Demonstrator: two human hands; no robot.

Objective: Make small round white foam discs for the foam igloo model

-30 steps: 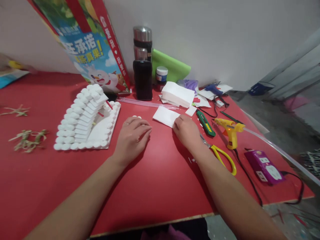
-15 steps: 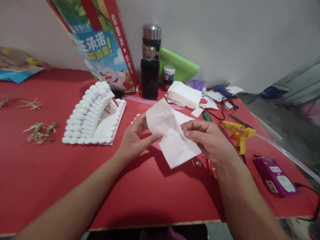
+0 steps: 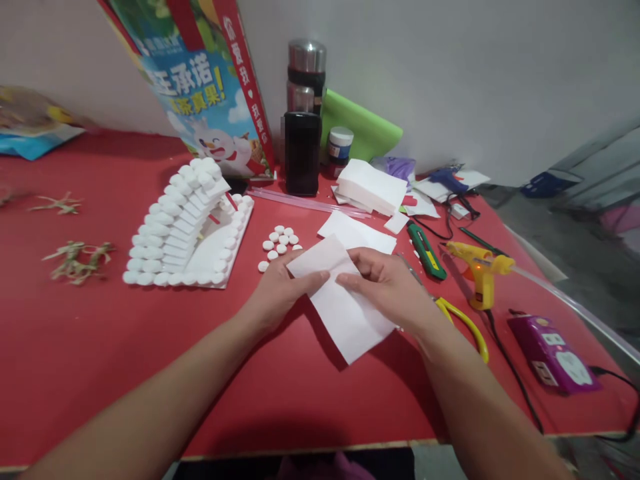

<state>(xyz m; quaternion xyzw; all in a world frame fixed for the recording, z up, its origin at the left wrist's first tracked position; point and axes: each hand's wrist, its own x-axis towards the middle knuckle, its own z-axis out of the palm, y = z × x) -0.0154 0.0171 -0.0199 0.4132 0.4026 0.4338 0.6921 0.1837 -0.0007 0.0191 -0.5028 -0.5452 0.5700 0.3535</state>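
Note:
A creased white sheet of paper (image 3: 345,313) is held above the red table between both hands. My left hand (image 3: 285,287) pinches its left edge, thumb on top and fingers behind. My right hand (image 3: 383,283) grips its upper right part, with the thumb pressed on the face close to the left thumb. Small white round pieces (image 3: 281,240) lie just beyond my left hand. Behind the held sheet, another white sheet (image 3: 357,232) rests flat on the table. To the left stands a white model (image 3: 183,233) with steps and rows of round white pieces.
Right of my hands lie a green cutter (image 3: 427,251), a yellow-handled tool (image 3: 465,323), a yellow glue gun (image 3: 477,270) and a purple power strip (image 3: 553,353). A black case (image 3: 302,155), a steel flask (image 3: 307,60) and a large printed bag (image 3: 210,100) stand behind. Twig figures (image 3: 80,262) lie left.
The sheet has come down slightly and lies flatter. My right hand has shifted left along it, toward the left thumb. The round pieces, cutter and yellow-handled tool show more now.

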